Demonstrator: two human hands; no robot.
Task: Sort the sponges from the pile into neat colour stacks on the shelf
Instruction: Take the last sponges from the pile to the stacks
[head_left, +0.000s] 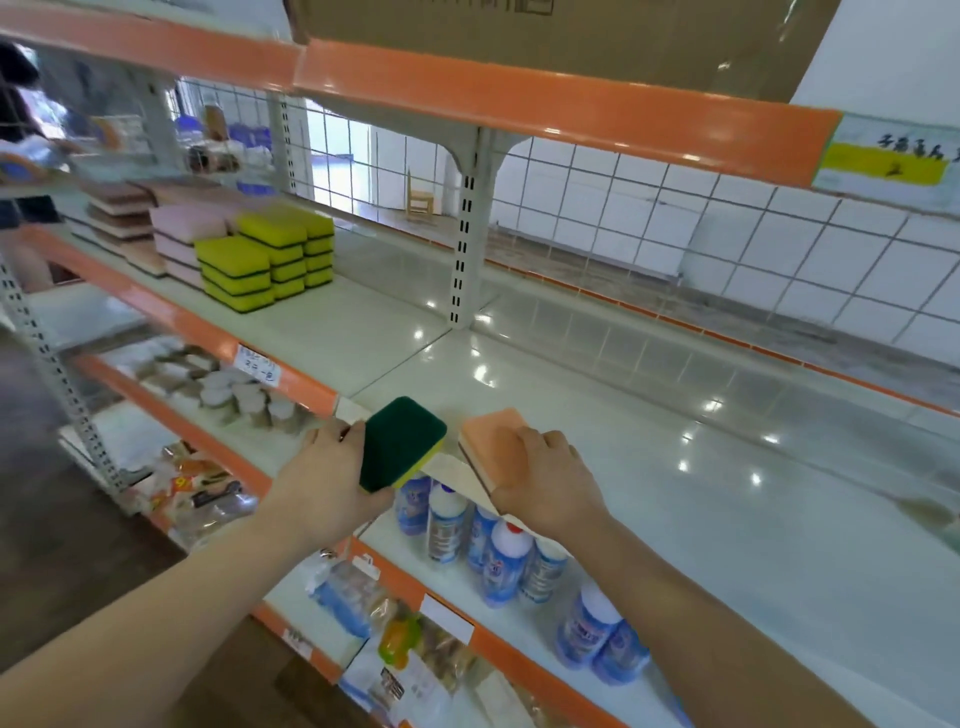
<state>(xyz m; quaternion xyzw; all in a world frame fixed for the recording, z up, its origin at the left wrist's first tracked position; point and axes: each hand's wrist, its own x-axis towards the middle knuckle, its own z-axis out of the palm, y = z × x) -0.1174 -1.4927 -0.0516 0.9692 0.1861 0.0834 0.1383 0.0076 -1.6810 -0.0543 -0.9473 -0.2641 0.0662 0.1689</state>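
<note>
My left hand (332, 480) grips a yellow sponge with a dark green scouring face (401, 441), held at the front edge of the white shelf (649, 467). My right hand (545, 478) holds an orange sponge (491, 441) beside it, fingers curled over its top. Further left on the same shelf stand yellow-green sponge stacks (265, 260), pink sponge stacks (182, 244) and brown sponge stacks (122, 218).
White bottles with blue labels (498, 545) stand on the shelf below, next to packaged goods (363, 613). A perforated upright post (465, 234) rises at the shelf's back. A cardboard box (571, 36) sits on the top shelf. A person (21, 156) stands at far left.
</note>
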